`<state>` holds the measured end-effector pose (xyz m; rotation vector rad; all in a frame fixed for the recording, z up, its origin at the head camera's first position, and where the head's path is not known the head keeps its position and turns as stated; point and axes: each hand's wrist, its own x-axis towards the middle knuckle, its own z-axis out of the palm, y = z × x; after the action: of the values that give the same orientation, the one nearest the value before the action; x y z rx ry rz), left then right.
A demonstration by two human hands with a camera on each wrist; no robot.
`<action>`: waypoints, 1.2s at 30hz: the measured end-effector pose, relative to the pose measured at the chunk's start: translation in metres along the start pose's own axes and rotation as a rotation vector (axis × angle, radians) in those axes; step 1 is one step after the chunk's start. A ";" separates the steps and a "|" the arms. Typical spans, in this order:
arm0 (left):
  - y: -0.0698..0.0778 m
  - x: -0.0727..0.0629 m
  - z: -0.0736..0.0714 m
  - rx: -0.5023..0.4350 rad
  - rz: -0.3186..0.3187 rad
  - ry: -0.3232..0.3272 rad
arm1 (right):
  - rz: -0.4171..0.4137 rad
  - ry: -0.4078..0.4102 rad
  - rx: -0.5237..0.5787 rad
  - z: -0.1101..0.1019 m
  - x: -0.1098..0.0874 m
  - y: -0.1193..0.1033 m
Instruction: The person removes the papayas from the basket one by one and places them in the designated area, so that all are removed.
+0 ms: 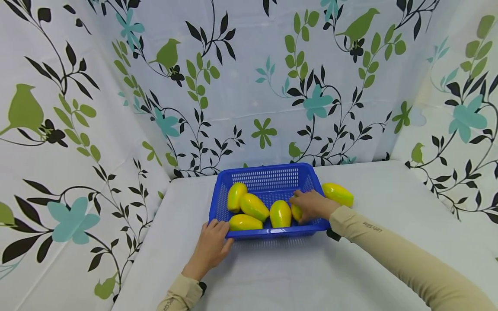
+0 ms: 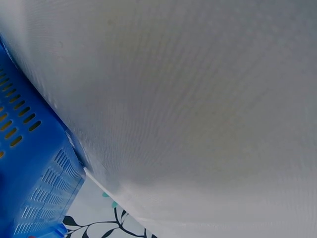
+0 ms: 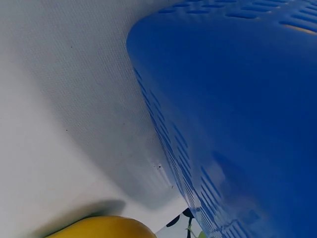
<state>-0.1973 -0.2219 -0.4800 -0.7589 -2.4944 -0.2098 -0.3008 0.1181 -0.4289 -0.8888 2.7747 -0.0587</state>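
Note:
A blue plastic basket [image 1: 268, 233] with slotted walls holds several yellow mangoes, among them one mango [image 1: 280, 214] near the front wall and another mango [image 1: 254, 207] lying left of it. At the front left corner, my left hand [image 1: 212, 242] grips the basket with fingers over the rim and the thumb along the front. My right hand [image 1: 311, 204] reaches inside at the right end, fingers around a mango [image 1: 296, 213] that it partly covers. One more mango [image 1: 337, 194] lies on the table outside the right wall. Neither hand shows in its wrist view.
A white cloth covers the table [image 1: 280, 276] under the basket. Behind and at both sides hang white curtains [image 1: 249, 86] printed with leaves, birds and flowers. In the right wrist view, the outside mango [image 3: 104, 228] sits beside the basket wall [image 3: 223, 109].

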 end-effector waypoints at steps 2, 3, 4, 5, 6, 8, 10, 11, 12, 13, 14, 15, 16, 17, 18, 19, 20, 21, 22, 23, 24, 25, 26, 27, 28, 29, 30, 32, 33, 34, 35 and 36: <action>0.002 0.001 0.000 0.001 0.000 -0.001 | -0.002 0.006 -0.013 0.001 0.000 0.002; 0.002 0.001 0.000 0.002 0.002 0.001 | -0.005 0.010 -0.019 0.000 0.000 0.002; 0.002 0.002 0.000 0.002 0.003 0.003 | -0.008 0.013 -0.024 0.000 -0.001 0.002; 0.002 0.002 0.000 -0.001 0.006 0.006 | -0.012 0.018 -0.031 -0.001 -0.002 0.003; 0.003 0.002 -0.001 -0.005 0.008 0.009 | -0.013 0.024 -0.035 -0.002 -0.003 0.003; 0.002 0.003 -0.001 -0.007 0.012 0.015 | -0.020 0.037 -0.040 -0.005 -0.005 0.003; 0.002 0.004 -0.001 -0.005 0.013 0.016 | -0.032 0.059 -0.052 -0.007 -0.007 0.004; 0.002 0.004 -0.001 -0.007 0.012 0.018 | -0.038 0.071 -0.059 -0.009 -0.008 0.004; 0.002 0.004 -0.001 -0.007 0.011 0.019 | -0.043 0.083 -0.063 -0.010 -0.008 0.004; 0.002 0.005 0.000 -0.007 0.008 0.018 | -0.049 0.097 -0.065 -0.012 -0.009 0.004; 0.001 0.005 -0.001 -0.010 0.006 0.019 | -0.052 0.111 -0.065 -0.014 -0.010 0.004; 0.001 0.005 0.000 -0.010 0.005 0.020 | -0.057 0.126 -0.064 -0.016 -0.012 0.003; 0.001 0.005 0.000 -0.011 0.004 0.020 | -0.061 0.140 -0.063 -0.018 -0.014 0.003; 0.001 0.005 0.000 -0.011 0.002 0.020 | -0.066 0.153 -0.062 -0.020 -0.015 0.003; 0.001 0.004 0.000 -0.011 0.001 0.018 | -0.074 0.167 -0.062 -0.022 -0.017 0.003; 0.001 0.004 0.000 -0.011 0.000 0.016 | -0.077 0.177 -0.058 -0.024 -0.019 0.002; 0.001 0.004 0.000 -0.011 -0.001 0.015 | -0.082 0.185 -0.059 -0.025 -0.020 0.002; 0.001 0.004 0.001 -0.009 -0.002 0.014 | -0.087 0.192 -0.060 -0.027 -0.022 0.002; 0.001 0.003 0.001 -0.008 -0.003 0.011 | -0.091 0.198 -0.058 -0.028 -0.023 0.002; 0.000 0.003 0.001 -0.009 -0.004 0.010 | -0.093 0.203 -0.056 -0.030 -0.025 0.003; 0.000 0.002 0.002 -0.009 -0.006 0.009 | -0.095 0.209 -0.054 -0.031 -0.027 0.003; 0.000 0.002 0.002 -0.007 -0.006 0.009 | -0.094 0.214 -0.052 -0.033 -0.029 0.003; 0.000 0.001 0.003 -0.006 -0.007 0.009 | -0.098 0.223 -0.052 -0.034 -0.032 0.004; 0.000 0.001 0.003 -0.004 -0.008 0.007 | -0.098 0.232 -0.049 -0.036 -0.034 0.005; 0.000 0.001 0.003 -0.005 -0.010 0.005 | -0.098 0.242 -0.046 -0.038 -0.037 0.006; 0.000 0.000 0.003 -0.006 -0.012 0.004 | -0.098 0.253 -0.045 -0.040 -0.040 0.007; 0.000 0.000 0.003 -0.004 -0.014 0.002 | -0.095 0.263 -0.044 -0.041 -0.043 0.008; 0.000 0.000 0.004 0.002 -0.018 -0.003 | -0.082 0.279 -0.038 -0.045 -0.050 0.012; 0.000 0.000 0.004 0.005 -0.018 -0.005 | -0.073 0.285 -0.036 -0.046 -0.054 0.013; 0.000 0.001 0.003 0.005 -0.017 -0.003 | -0.066 0.292 -0.033 -0.048 -0.057 0.015; 0.000 0.001 0.003 0.006 -0.016 -0.001 | -0.057 0.298 -0.032 -0.049 -0.061 0.017; 0.000 0.001 0.003 0.005 -0.014 0.001 | -0.049 0.304 -0.030 -0.051 -0.064 0.019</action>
<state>-0.1997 -0.2206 -0.4820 -0.7396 -2.4985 -0.2084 -0.2723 0.1692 -0.3687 -1.0326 3.0388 -0.1745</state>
